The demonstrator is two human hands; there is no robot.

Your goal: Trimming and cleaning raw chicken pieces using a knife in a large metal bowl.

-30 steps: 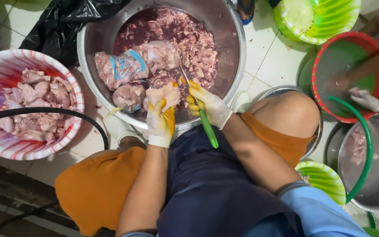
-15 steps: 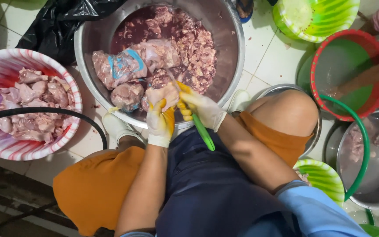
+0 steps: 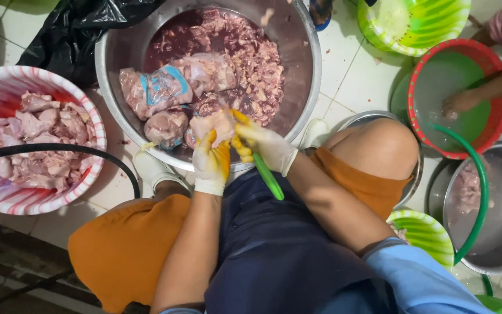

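My left hand (image 3: 211, 160), in a white and yellow rubber glove, is closed around a pale pink piece of raw meat (image 3: 213, 125) held over the near rim of the large round steel basin (image 3: 306, 87). My right hand (image 3: 262, 145), gloved the same way, grips a knife with a green plastic handle (image 3: 268, 177); the handle points back toward my lap, and the blade is hidden at the meat. Beyond the hands, the basin holds chopped raw meat and larger pale pieces. To my left, a red-and-white striped plastic bowl (image 3: 91, 125) holds more meat pieces on the tiled floor (image 3: 355, 75). Far right, another person's hand (image 3: 460, 102) rests in a red-rimmed green bowl (image 3: 498, 116).
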